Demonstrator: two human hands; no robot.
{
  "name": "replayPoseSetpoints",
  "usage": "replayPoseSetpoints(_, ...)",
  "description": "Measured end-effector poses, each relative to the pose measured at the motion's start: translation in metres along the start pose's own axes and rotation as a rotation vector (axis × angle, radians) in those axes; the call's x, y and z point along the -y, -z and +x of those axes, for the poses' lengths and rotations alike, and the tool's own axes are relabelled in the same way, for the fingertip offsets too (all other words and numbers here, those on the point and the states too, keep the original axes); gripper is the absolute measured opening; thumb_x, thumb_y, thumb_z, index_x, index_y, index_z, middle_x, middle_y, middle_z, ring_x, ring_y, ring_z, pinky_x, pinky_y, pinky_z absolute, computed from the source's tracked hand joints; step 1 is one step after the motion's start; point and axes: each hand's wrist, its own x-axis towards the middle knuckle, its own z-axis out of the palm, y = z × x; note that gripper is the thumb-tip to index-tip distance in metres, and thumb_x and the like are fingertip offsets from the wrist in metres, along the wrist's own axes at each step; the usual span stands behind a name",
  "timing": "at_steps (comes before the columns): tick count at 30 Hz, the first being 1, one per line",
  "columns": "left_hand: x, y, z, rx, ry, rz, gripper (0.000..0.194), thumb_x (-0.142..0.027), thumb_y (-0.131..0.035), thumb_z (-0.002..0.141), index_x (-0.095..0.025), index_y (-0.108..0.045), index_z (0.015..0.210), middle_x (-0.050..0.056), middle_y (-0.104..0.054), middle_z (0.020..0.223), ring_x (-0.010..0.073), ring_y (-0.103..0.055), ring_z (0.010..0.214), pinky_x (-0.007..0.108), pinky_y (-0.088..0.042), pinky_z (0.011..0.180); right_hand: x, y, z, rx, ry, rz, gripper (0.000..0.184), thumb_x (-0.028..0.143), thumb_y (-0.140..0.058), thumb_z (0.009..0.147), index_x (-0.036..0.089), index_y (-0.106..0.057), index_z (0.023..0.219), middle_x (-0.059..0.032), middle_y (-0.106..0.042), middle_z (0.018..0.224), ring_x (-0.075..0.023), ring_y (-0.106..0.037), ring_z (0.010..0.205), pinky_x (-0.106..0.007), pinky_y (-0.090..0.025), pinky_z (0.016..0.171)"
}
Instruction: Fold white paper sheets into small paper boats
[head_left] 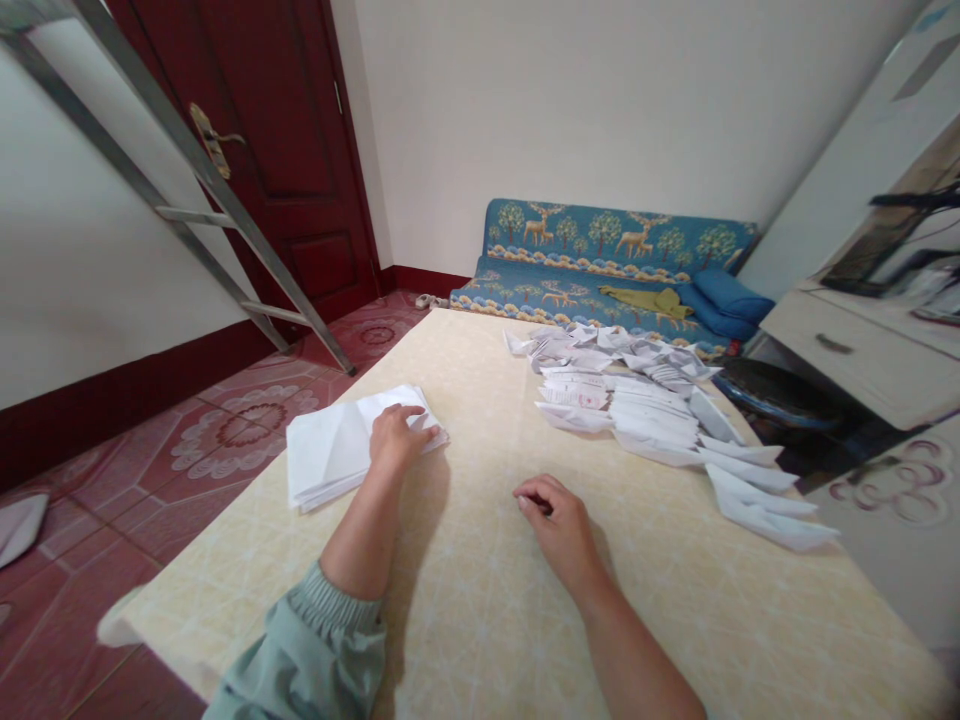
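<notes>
Work position. The left hand (403, 432) lies over the right-hand part of a stack of flat, white, rectangular paper sheets (330, 440), which rests near the left edge of a surface with a pale yellow patterned cover (480, 620). Thumb and forefinger stand apart at the top sheet; whether they have hold of its edge cannot be told. The right hand (556, 525) is beside the stack, apart from it, with fingers curled and fingertips brought against the thumb; nothing can be seen in it.

Step in hand (judged): separation of the top sheet from the stack.

1. Work from the edge nearest the right hand. Lift one corner with the thumb pad, then close the forefinger on it.
2. Check thickness at the pinch. The sheets lie slightly out of line with one another, so two could come away together.
3. Press lightly. Thin paper is likely to crease under a hard grip, and the top sheet already shows a fold line.
4. Draw the sheet sideways at a low angle. A steep pull could drag the lower sheets out of line.
5. Use the right hand to receive the free edge; open its fingers before contact.

Caution: rows of white, folded, pointed-end paper pieces (652, 425) occupy the far right of the surface. Route the right forearm clear of the nearest piece, and restrain the loose grey-green elasticated sleeve (307, 650) from brushing the stack.
</notes>
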Motion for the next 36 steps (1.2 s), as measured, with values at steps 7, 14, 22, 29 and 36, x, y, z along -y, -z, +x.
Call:
replayPoseSetpoints(7, 0.0, 0.0, 0.004, 0.018, 0.031, -0.009, 0.042, -0.015, -0.057, 0.066, -0.017, -0.066, 0.107, 0.013, -0.058, 0.122, 0.0278, -0.051, 0.115, 0.033, -0.037, 0.096, 0.0, 0.0, 0.001, -0.001, -0.009, -0.006, 0.015, 0.015, -0.051, 0.076, 0.021, -0.065, 0.077, -0.0016, -0.062, 0.08, -0.0152, -0.058, 0.075, -0.025, -0.043, 0.066)
replayPoseSetpoints(14, -0.019, 0.011, -0.01, -0.176, 0.012, -0.054, 0.041, -0.015, -0.046, 0.077, -0.022, -0.062, 0.115, 0.012, -0.068, 0.104, 0.0292, -0.061, 0.098, 0.038, -0.044, 0.083, 0.0, -0.001, -0.001, -0.005, 0.0, 0.0, 0.015, 0.016, -0.051, 0.076, 0.021, -0.065, 0.076, -0.0015, -0.062, 0.08, -0.0154, -0.058, 0.074, -0.025, -0.044, 0.066)
replayPoseSetpoints(22, -0.058, 0.013, -0.03, -0.276, -0.126, -0.985, 0.032, -0.039, -0.057, 0.076, -0.013, -0.066, 0.092, 0.006, -0.07, 0.084, 0.0191, -0.063, 0.075, 0.025, -0.047, 0.065, 0.003, 0.003, 0.002, -0.196, -0.163, 0.213, 0.026, 0.037, -0.058, 0.076, 0.017, -0.064, 0.092, -0.0049, -0.065, 0.079, -0.0192, -0.06, 0.072, -0.03, -0.046, 0.066)
replayPoseSetpoints(29, -0.064, 0.001, -0.03, 0.267, 0.285, -1.29, 0.036, -0.029, -0.075, 0.055, -0.009, -0.063, 0.082, 0.007, -0.069, 0.07, 0.0161, -0.061, 0.058, 0.025, -0.047, 0.054, 0.003, 0.018, 0.006, -0.348, -0.226, 0.694, 0.038, 0.046, -0.047, 0.085, 0.019, -0.059, 0.109, -0.0085, -0.064, 0.109, -0.0224, -0.059, 0.096, -0.03, -0.047, 0.072)
replayPoseSetpoints(36, -0.069, -0.003, -0.038, 0.462, 0.386, -1.172, 0.022, -0.02, -0.07, 0.061, -0.012, -0.062, 0.08, 0.006, -0.069, 0.067, 0.0168, -0.062, 0.054, 0.026, -0.048, 0.05, -0.01, 0.035, 0.01, -0.426, -0.302, 0.744, 0.041, 0.036, -0.066, 0.071, 0.021, -0.057, 0.108, -0.0094, -0.061, 0.113, -0.0201, -0.063, 0.086, -0.031, -0.05, 0.07)
